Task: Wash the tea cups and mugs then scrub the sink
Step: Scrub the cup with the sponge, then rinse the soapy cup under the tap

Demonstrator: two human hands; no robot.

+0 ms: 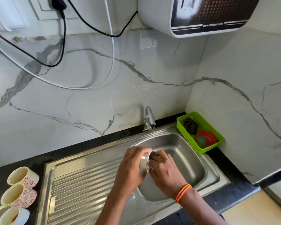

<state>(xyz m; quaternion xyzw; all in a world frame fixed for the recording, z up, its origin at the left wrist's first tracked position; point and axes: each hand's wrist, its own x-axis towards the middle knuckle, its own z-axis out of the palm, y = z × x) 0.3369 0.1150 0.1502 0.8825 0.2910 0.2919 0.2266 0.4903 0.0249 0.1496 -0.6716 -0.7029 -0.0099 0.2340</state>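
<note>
Over the steel sink bowl [185, 153] my left hand [131, 164] grips a white cup [144, 163] tipped on its side, mouth to the right. My right hand [164, 171], an orange band on its wrist, has its fingers pushed into the cup's mouth around a dark scrubber [152, 155] that barely shows. A thin stream of water runs from the tap [149, 118] into the bowl behind my hands. Three used cups stand on the black counter at the left: two with red flower prints [21, 175] [16, 194] and a plain one [11, 215].
The ribbed steel drainboard [81, 184] lies between the cups and the bowl. A green basket [201, 127] in the right corner holds a dark scourer and a red lid. Black and white cables hang on the marble wall [88, 78] under a wall-mounted appliance [201, 17].
</note>
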